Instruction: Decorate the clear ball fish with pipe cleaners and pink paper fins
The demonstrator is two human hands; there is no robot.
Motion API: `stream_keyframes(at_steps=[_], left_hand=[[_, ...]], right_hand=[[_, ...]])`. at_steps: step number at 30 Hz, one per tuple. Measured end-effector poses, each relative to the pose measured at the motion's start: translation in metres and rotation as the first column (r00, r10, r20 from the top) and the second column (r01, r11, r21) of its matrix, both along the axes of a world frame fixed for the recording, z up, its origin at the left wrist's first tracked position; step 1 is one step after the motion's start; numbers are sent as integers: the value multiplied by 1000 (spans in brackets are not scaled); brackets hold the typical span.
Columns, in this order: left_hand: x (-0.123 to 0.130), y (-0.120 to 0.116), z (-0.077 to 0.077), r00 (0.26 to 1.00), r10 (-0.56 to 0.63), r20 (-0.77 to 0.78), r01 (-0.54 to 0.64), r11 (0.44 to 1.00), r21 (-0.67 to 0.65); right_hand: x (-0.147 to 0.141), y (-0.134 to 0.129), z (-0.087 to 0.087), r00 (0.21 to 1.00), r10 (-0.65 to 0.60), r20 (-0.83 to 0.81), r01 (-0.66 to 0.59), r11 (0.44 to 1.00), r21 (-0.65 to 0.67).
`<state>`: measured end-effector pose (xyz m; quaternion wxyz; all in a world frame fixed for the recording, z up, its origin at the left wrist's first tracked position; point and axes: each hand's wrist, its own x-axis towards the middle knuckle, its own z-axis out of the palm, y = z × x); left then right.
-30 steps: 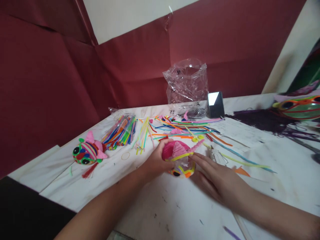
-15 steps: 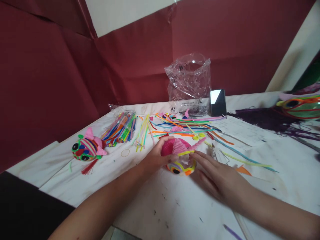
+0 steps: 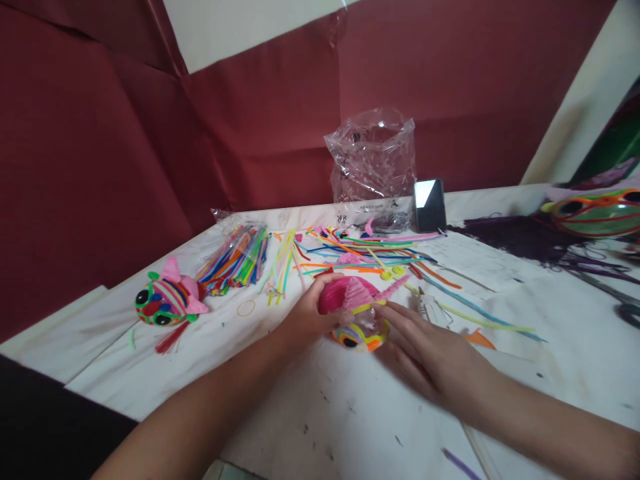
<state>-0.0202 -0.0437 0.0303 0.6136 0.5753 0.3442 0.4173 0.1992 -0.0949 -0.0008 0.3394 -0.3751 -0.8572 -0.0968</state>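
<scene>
My left hand is wrapped around the left side of a pipe-cleaner fish. Bright pink coils cover its back, pink fins stand on top, and a black eye with orange and yellow strips faces me. Part of its clear body shows bare. At the right side, the fingers of my right hand press on a yellow pipe cleaner along the fish's edge; my fingers hide the exact contact. A second fish, striped with pink fins and a red tassel, rests on the table to the left.
A bundle of coloured pipe cleaners lies behind my left arm. Loose strips spread across the back, before a clear plastic bag and a phone. A white glue gun, scissors and another lantern-like piece are at right.
The view has shifted slightly, so the table items sit a little further left. Both hands keep nearly the same hold on the fish.
</scene>
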Motion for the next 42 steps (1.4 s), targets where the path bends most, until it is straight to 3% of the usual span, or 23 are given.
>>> stream_keyframes(at_steps=[10,15,18,21,23,26,29,34,38,40,42], left_hand=[[0,2,-3,1000,-5,-9,5,1000,9],[0,4,-6,1000,1,0,-1,1000,-2],[-1,6,-5,999,10,36,-9,999,-32],[-1,9,-2,994,-13,107,21,998,-67],[-3,12,0,988,-63,139,74,995,-73],[-10,20,0,978,-146,151,157,986,-64],[-18,29,-1,973,-188,134,197,978,-60],[-23,34,-2,977,-183,109,193,978,-85],[-24,34,-3,989,-118,84,126,988,-91],[-25,35,-4,994,-87,62,92,992,-84],[-26,36,-6,997,-75,23,76,993,-93]], right_hand=[[-1,0,4,999,11,49,-14,998,59],[-1,0,4,999,11,40,-12,1000,19],[1,-2,13,997,21,-75,-24,999,-42],[5,1,25,954,-75,-290,27,986,-167],[8,6,32,892,-137,-430,17,962,-271],[16,18,38,773,-211,-598,-91,896,-435],[25,30,40,686,-300,-663,-141,840,-525],[31,39,35,660,-318,-680,-188,807,-560],[26,37,30,662,-349,-663,-281,705,-651],[24,36,29,710,-311,-631,-235,741,-629],[22,34,26,784,-220,-581,-159,833,-529]])
